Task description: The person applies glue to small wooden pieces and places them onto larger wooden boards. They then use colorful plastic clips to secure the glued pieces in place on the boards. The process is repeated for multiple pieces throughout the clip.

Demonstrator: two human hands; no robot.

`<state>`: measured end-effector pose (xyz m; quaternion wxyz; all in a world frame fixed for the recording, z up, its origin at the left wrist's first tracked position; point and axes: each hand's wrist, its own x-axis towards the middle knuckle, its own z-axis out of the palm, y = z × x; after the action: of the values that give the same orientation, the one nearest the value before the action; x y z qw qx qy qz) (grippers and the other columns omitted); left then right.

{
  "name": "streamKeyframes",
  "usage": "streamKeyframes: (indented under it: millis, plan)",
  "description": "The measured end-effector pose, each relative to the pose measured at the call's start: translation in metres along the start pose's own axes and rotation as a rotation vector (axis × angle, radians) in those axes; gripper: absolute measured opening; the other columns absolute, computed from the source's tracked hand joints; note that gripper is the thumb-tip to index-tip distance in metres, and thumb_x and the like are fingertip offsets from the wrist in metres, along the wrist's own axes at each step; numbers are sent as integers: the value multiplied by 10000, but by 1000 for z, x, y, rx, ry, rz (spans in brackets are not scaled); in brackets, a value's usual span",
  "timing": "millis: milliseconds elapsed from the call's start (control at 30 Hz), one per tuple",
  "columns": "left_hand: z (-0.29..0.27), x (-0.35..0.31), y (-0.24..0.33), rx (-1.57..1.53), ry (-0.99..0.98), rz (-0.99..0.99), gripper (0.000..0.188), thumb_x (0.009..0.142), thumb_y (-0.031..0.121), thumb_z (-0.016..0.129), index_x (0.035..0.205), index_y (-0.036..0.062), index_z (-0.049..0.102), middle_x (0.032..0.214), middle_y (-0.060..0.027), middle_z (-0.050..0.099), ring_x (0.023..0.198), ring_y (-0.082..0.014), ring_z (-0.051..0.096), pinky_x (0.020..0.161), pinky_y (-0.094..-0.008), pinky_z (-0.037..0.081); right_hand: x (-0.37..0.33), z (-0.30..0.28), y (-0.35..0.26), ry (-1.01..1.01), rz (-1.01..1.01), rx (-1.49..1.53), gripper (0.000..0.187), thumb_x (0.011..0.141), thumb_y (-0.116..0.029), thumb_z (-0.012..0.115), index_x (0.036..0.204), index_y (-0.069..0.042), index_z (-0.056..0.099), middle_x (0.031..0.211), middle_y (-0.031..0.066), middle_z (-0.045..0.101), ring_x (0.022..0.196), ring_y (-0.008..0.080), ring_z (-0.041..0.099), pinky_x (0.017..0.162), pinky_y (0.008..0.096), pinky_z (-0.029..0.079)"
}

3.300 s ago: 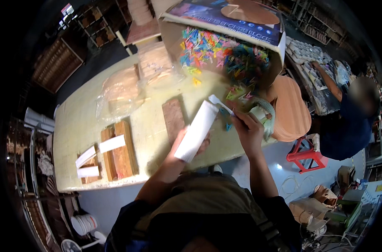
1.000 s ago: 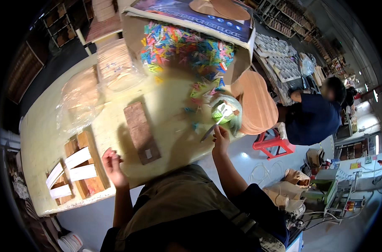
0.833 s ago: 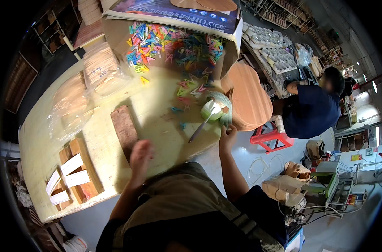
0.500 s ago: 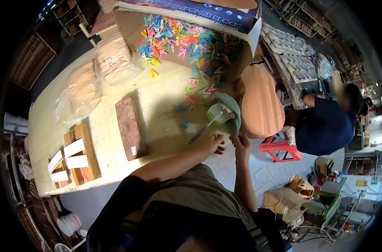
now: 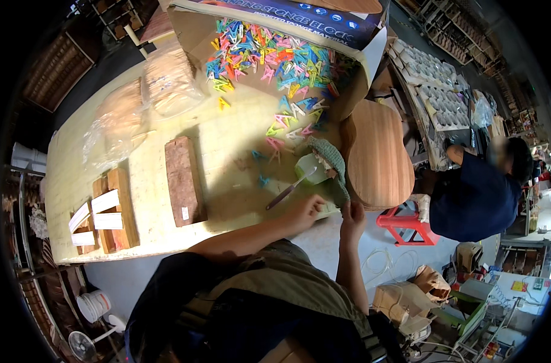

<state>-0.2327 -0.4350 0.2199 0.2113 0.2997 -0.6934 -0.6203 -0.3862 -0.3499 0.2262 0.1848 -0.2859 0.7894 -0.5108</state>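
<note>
A guitar-shaped wooden body (image 5: 381,154) stands at the table's right edge. Against its left side hangs a knobbly green cloth (image 5: 337,158), and its lower end reaches my right hand (image 5: 352,219), whose fingers pinch together there. My left hand (image 5: 308,212) is over the table's front edge, fingers curled in; whatever they hold, if anything, is too small to make out. Just beyond it sits a light green tub (image 5: 307,164), partly covered by the cloth. A dark-handled brush (image 5: 281,197) leans on the tub with its pale end inside.
Plastic clothespins (image 5: 296,66) spill from a cardboard box (image 5: 366,72). A reddish-brown block (image 5: 183,181), bagged wood strips (image 5: 172,85) and wooden blocks with white pieces (image 5: 113,212) lie leftward. Right are a red stool (image 5: 402,227) and a seated person (image 5: 478,187).
My right hand is slightly lower against the cloth's end, now pinching there. My left fingers have curled closer together. The view has shifted a little.
</note>
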Motion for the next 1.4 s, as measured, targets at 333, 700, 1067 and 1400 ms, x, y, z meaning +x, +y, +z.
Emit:
streamKeyframes:
  millis: [333, 700, 1067, 1400]
  plan:
    - [-163, -10, -9, 1164, -207, 202, 468, 799, 287, 646, 1237, 142, 569, 1456, -121, 285, 1397, -329, 145, 1112, -531, 196, -7, -23, 8, -117, 215, 218, 230, 883, -121, 605, 1090, -26, 573, 704, -8, 510, 580, 69, 449, 539, 212, 375]
    - [-176, 119, -48, 909, -172, 363, 604, 817, 154, 577, 1383, 294, 415, 1531, -85, 172, 1407, -377, 105, 1133, -544, 138, -20, -52, -8, -116, 303, 185, 232, 903, -121, 575, 1100, 0, 591, 738, 36, 577, 528, 38, 422, 467, 191, 328]
    - [-203, 183, -31, 1173, 448, 469, 464, 784, 220, 670, 1234, 218, 557, 1408, -141, 364, 1265, -410, 344, 1022, -574, 283, 21, -94, -15, 40, 224, 197, 157, 904, -130, 600, 998, -12, 644, 678, -4, 579, 539, 47, 448, 491, 186, 367]
    - [1, 69, 65, 748, -287, 877, 567, 816, 210, 615, 1292, -52, 451, 1367, -210, 403, 1297, -396, 341, 1074, -481, 285, 176, -122, 34, 345, -97, -585, 571, 781, -364, 714, 1214, -37, 536, 1126, 189, 584, 1058, 356, 520, 889, 442, 408]
